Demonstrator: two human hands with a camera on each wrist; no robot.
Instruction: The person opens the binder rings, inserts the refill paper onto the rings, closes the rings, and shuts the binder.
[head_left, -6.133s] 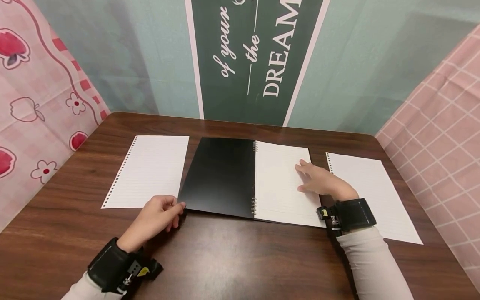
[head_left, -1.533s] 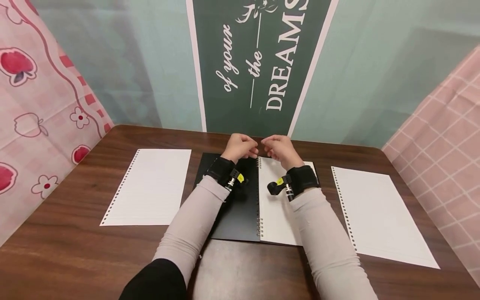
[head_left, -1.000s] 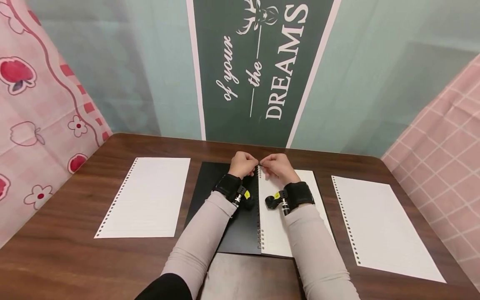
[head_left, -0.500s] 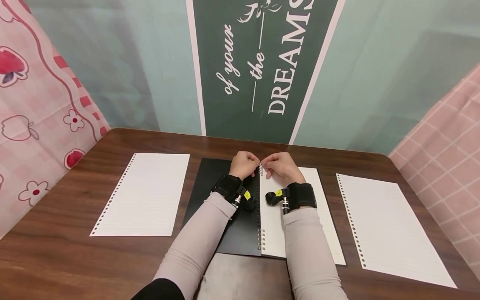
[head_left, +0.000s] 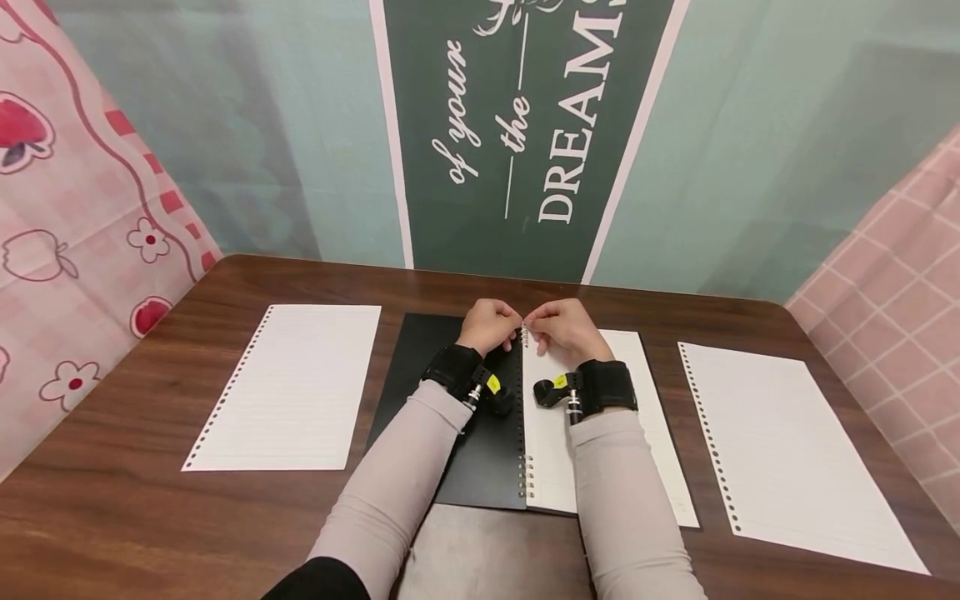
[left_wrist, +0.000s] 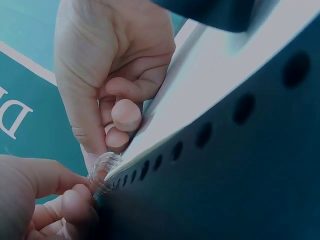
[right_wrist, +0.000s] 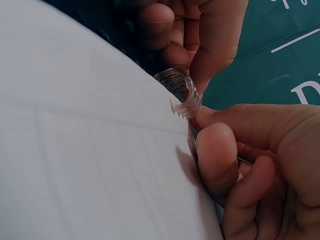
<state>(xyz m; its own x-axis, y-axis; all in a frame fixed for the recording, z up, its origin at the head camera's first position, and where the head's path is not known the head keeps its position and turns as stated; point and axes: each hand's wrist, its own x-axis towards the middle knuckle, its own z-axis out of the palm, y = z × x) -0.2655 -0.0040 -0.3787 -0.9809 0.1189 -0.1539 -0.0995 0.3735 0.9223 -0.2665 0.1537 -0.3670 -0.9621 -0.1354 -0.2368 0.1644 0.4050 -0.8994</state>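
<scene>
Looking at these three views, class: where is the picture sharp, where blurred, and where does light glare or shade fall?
Head view: evenly lit and sharp, with dull glare on the table near the sleeves. Left wrist view: dim, black cover soft, clear binder rings fairly crisp. Right wrist view: white page blurred and grey, right hand close, out of focus.

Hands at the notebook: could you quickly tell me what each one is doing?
Left hand: pinches the binder rings' far end.
Right hand: pinches the same end from the other side.
</scene>
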